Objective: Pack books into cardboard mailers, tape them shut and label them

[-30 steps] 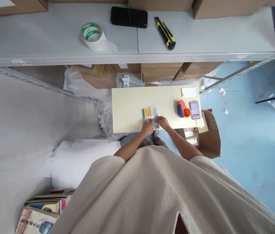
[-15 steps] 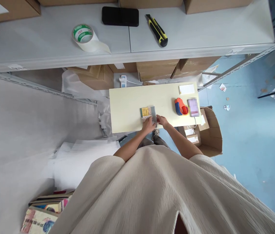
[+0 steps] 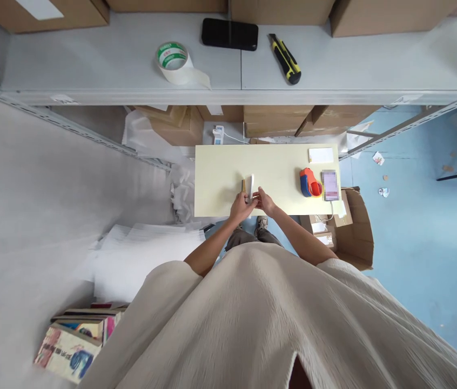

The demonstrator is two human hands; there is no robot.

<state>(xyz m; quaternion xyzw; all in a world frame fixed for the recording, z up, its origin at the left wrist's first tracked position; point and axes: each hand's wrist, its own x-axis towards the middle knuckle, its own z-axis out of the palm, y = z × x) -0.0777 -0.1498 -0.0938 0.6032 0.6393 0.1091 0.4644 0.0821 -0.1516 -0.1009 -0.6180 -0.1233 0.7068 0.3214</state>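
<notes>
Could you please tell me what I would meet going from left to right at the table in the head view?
Left hand, right hand, red-and-blue tape dispenser, pixelated phone-like device.

Head cam's on my head, looking fwd & steeply down. My shirt (image 3: 261, 313) fills bottom ctr, v. close to lens, seen from above. Arms run up from it to my L hand (image 3: 241, 206) & R hand (image 3: 266, 201), just below frame ctr, well off from lens. Table (image 3: 220, 162) sits mid-frame, viewed almost top-down, farther than shirt. Shelf (image 3: 131, 70) spans upper frame; cam looks onto its top, nearer than table, so it looms larger. Wide view: blue floor (image 3: 427, 281) far R, books (image 3: 68, 351) lower L, my shoe (image 3: 261, 222) below ctr. Ht's squeezed by a qtr.
</notes>
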